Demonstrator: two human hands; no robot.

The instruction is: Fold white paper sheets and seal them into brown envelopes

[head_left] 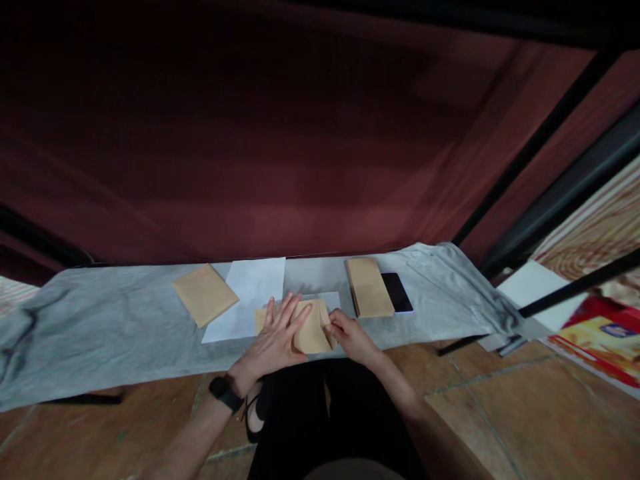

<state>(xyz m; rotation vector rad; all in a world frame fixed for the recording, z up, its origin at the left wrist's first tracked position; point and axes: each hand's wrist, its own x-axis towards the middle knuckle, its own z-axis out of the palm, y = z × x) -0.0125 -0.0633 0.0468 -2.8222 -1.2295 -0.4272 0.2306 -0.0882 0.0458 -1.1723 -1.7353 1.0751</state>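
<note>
A flat piece of folded brown paper (311, 328), shaped like a small bag or an envelope, lies on the cloth in front of me. My left hand (279, 333) is open, its fingers spread and pressed flat over the left part of it. At the right end, my right hand (350, 333) pinches the paper's edge between thumb and fingers, where a crease or flap stands up. Part of the paper is hidden under my left palm. Beneath and behind it, a pale sheet (330, 298) shows a corner.
Left of my hands are a white sheet (257, 287) and another brown paper piece (205, 295) overlapping it. To the right, a stack of brown paper (370, 287) sits beside a dark phone (398, 292). Grey cloth (125, 307) covers the narrow bench. A red-yellow box (605, 340) stands far right.
</note>
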